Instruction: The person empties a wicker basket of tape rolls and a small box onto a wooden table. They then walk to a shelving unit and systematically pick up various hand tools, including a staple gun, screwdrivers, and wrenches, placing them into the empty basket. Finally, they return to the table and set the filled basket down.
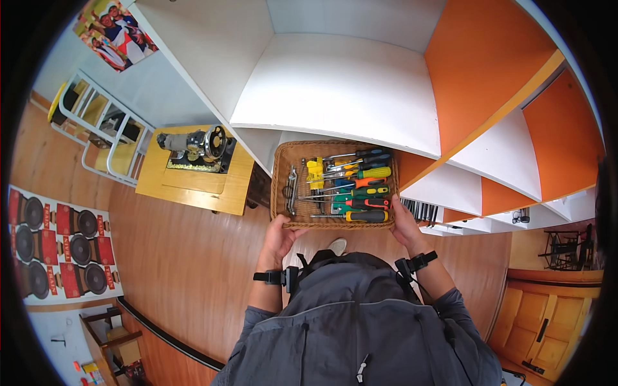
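Between my two hands is a brown wicker basket (289,153), its far edge at the front of a white shelf (338,91). My left hand (281,237) grips its near left corner, and my right hand (404,222) holds the near right side. Several screwdrivers lie across the basket, among them one with a yellow-and-black handle (367,216), one with a red-and-black handle (369,203) and one with a yellow-green handle (375,172). Metal wrenches (290,190) rest along the left side. A yellow plastic piece (315,173) sits near the middle, beside tools partly hidden by the shafts.
Left of the shelving stands a sewing machine (193,144) on a wooden table (193,193). A white metal rack (104,125) is beyond it. Orange dividers (483,72) separate the shelf compartments. At right is a wooden cabinet (540,318); a speaker-print panel (65,246) is at left.
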`<action>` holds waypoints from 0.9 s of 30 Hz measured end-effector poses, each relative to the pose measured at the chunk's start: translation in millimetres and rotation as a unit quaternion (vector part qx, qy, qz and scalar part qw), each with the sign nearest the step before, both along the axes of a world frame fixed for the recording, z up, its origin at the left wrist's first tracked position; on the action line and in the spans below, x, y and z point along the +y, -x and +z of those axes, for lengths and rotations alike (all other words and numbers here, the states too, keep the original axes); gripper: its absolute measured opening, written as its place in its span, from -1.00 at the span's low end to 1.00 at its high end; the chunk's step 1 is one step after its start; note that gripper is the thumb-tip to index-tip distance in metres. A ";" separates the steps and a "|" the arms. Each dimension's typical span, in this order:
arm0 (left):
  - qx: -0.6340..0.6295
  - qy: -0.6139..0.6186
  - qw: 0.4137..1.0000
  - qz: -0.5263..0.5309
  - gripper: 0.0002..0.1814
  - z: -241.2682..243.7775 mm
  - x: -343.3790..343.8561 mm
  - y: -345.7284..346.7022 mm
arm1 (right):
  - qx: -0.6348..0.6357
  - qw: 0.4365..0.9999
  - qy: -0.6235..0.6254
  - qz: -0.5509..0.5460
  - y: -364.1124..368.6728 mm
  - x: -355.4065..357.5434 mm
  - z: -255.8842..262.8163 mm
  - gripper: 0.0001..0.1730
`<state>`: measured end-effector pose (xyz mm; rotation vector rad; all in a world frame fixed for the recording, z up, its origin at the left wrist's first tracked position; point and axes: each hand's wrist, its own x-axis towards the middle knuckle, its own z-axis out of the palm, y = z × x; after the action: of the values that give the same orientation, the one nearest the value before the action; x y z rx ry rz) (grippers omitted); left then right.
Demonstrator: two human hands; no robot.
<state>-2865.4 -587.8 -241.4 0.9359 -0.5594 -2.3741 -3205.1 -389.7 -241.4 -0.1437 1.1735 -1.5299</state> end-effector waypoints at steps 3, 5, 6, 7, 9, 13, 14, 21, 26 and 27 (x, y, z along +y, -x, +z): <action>-0.005 0.004 0.999 0.036 -0.46 0.1 23.3 -9.4 | 0.058 0.998 -0.002 0.002 1.2 7.6 -13.3 -0.39; -0.001 0.000 0.999 0.048 -0.45 10.5 40.0 -10.8 | 0.074 0.997 0.003 0.011 1.8 18.9 -17.1 -0.40; -0.002 -0.003 0.999 0.054 -0.44 14.4 50.5 -15.2 | 0.068 0.997 0.004 0.024 0.0 25.3 -13.1 -0.36; -0.003 -0.006 0.998 0.061 -0.42 17.0 60.5 -20.0 | 0.062 0.997 0.005 0.036 -2.3 30.4 -8.5 -0.33; 0.004 -0.009 0.997 0.072 -0.40 17.8 80.6 -30.4 | 0.092 0.994 0.000 0.059 -4.7 39.6 -5.4 -0.35; 0.001 -0.018 0.993 0.113 -0.39 22.8 125.8 -50.1 | 0.139 0.986 -0.008 0.093 -12.6 56.5 -0.9 -0.37; 0.004 -0.029 0.992 0.120 -0.39 18.9 135.2 -57.0 | 0.141 0.984 -0.004 0.106 -14.2 59.4 0.4 -0.38; -0.007 -0.036 0.983 0.182 -0.44 19.8 203.4 -110.9 | 0.177 0.966 -0.008 0.188 -47.8 69.5 11.0 -0.46; -0.007 -0.026 0.973 0.230 -0.47 21.3 239.0 -159.7 | 0.204 0.942 0.016 0.265 -81.2 57.5 16.2 -0.51; -0.004 -0.023 0.969 0.244 -0.47 25.3 243.2 -169.1 | 0.201 0.940 0.026 0.276 -91.7 52.3 21.8 -0.52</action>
<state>-2696.3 -344.6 -216.2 0.9739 -0.2381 -1.9444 -3113.5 -337.3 -219.7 -0.7866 1.2694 -1.0513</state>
